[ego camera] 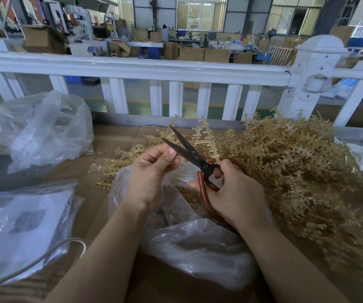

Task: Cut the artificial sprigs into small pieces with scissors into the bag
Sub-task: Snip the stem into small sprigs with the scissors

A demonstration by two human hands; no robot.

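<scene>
My right hand (pixel 233 191) grips the red handles of black-bladed scissors (pixel 189 150), whose blades stand apart and point up and left. The same hand also holds a tan artificial sprig (pixel 209 136) upright by its stem. My left hand (pixel 154 169) pinches a thin bit of sprig between thumb and fingertips, right beside the lower blade. Below both hands lies an open clear plastic bag (pixel 189 241) with small tan pieces inside. A big heap of tan sprigs (pixel 303 171) fills the table to the right.
A crumpled clear bag (pixel 38 127) sits at the far left, and a flat bag with white sheets (pixel 21 224) lies at the near left, with a grey cable (pixel 45 256) across it. A white railing (pixel 132 68) borders the table's far edge. Cardboard (pixel 101 206) covers the tabletop.
</scene>
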